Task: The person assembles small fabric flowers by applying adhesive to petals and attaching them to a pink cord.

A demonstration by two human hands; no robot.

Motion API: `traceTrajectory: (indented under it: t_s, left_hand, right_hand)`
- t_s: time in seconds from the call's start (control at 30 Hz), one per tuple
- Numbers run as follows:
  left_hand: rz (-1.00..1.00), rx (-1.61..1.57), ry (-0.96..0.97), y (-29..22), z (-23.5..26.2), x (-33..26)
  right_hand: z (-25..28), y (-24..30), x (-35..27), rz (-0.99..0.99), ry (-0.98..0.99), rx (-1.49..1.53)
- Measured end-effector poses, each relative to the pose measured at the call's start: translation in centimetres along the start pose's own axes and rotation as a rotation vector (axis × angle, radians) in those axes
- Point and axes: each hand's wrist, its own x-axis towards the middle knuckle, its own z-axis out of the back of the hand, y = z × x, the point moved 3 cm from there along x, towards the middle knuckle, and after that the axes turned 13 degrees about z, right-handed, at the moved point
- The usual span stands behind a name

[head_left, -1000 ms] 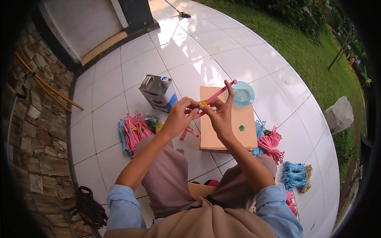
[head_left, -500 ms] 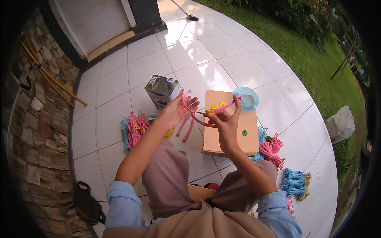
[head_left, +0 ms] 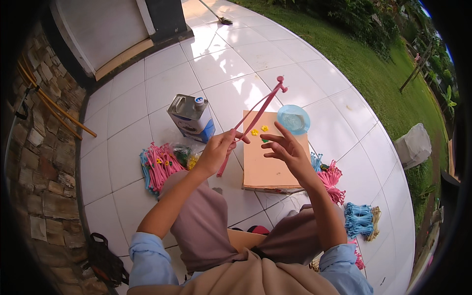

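L hand [head_left: 219, 150] pinches a long pink plastic stick [head_left: 253, 120], tip up over the tan cardboard slab [head_left: 268, 162]. R hand [head_left: 285, 147] open, empty. Looks mid-job: one bundle of pink sticks [head_left: 157, 164] done, small yellow flower bits [head_left: 259, 130] not yet fitted.

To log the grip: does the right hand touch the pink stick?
Apart. The head view shows tan board between the open right hand and the pink stick.

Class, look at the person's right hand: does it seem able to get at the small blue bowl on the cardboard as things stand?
Probably yes. The right hand is open and empty, hovering over the cardboard, and the blue bowl sits just beyond its fingertips with nothing between them.
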Motion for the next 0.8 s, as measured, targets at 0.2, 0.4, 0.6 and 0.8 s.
traceTrajectory:
  t_s: [0.2,0.4,0.6,0.8]
  left_hand:
    - [-0.120,0.350,-0.105,0.2,-2.0,0.1]
    - [0.168,0.164,0.105,0.3,-2.8,0.5]
    - [0.202,-0.595,0.126,0.9,-2.1,1.5]
    - [0.203,-0.634,-0.008,2.1,0.8,2.7]
  right_hand:
    - [1.8,0.5,1.1,0.016,-0.258,0.213]
    - [3.3,-0.4,-0.4,-0.065,-0.392,0.342]
    - [2.9,-3.4,-3.2,-0.334,-0.328,0.425]
    - [3.2,-5.7,-5.3,-0.567,0.196,-0.269]
